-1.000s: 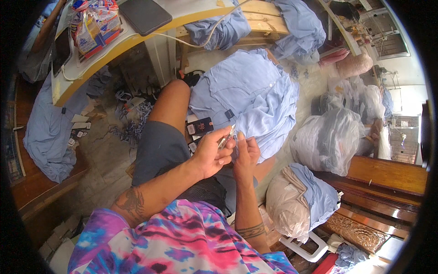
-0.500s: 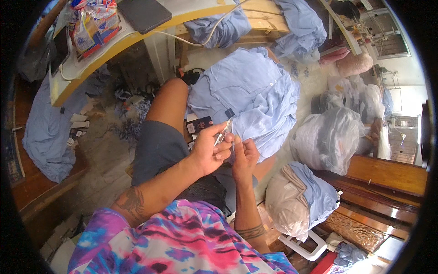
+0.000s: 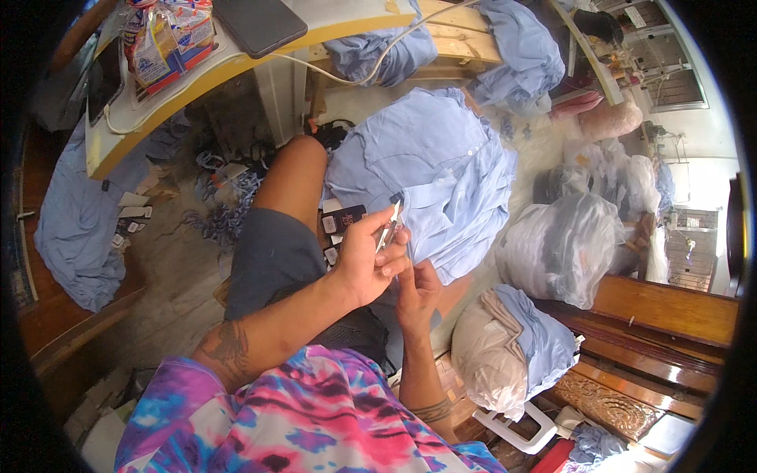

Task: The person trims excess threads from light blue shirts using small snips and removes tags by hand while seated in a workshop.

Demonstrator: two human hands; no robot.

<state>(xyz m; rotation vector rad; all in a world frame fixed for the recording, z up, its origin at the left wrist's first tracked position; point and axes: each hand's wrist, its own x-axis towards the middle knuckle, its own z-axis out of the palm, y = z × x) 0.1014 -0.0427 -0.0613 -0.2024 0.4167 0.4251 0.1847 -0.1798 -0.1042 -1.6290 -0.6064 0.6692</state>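
A light blue buttoned shirt (image 3: 426,150) lies spread in folds over my lap. In front of it my left hand (image 3: 369,256) is closed around a small pair of silver thread snips (image 3: 388,229), whose pointed tips aim up and away from me. Just below and to its right is my right hand (image 3: 418,296), thumb and fingers pinched together close to the left fingertips. Whatever sits in that pinch is too small or hidden to make out. Black hang tags (image 3: 344,218) rest by my left thigh, beside the shirt, and a small dark label (image 3: 397,199) shows near the snips.
A yellow-edged table (image 3: 347,29) curves across the far left, bearing a dark tablet (image 3: 260,24), a cable and a colourful plastic packet (image 3: 169,43). Plastic-wrapped bundles (image 3: 556,244) and a bag of folded cloth (image 3: 505,347) stand at right. Fabric scraps (image 3: 217,205) litter the floor at left.
My right hand has come down slightly toward me, still pinched. The snips stay in my left hand, turned a little. The whole view has shifted slightly.
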